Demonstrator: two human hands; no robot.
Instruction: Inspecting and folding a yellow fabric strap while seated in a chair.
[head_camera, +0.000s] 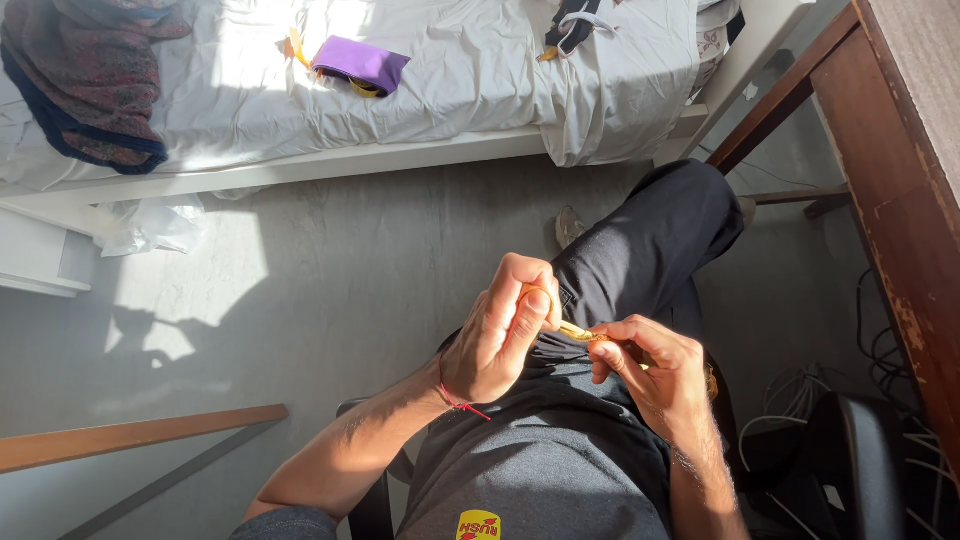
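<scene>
Head view: small yellow scissors (572, 328) held between both hands over the lap. Left hand (500, 335) closed on the orange handle loop, thumb and fingers curled through it. Right hand (655, 370) pinching the blade tip, just beside the left. Above, across the grey floor (350, 260), a bed (470, 70) with a purple pouch (360, 64); wooden counter (900, 200) at right.

Hard sunlight enters from ten o'clock, glaring on the bed sheet (450, 80). Crisp shadows cross the floor (330, 270). Focus stays sharp.
</scene>
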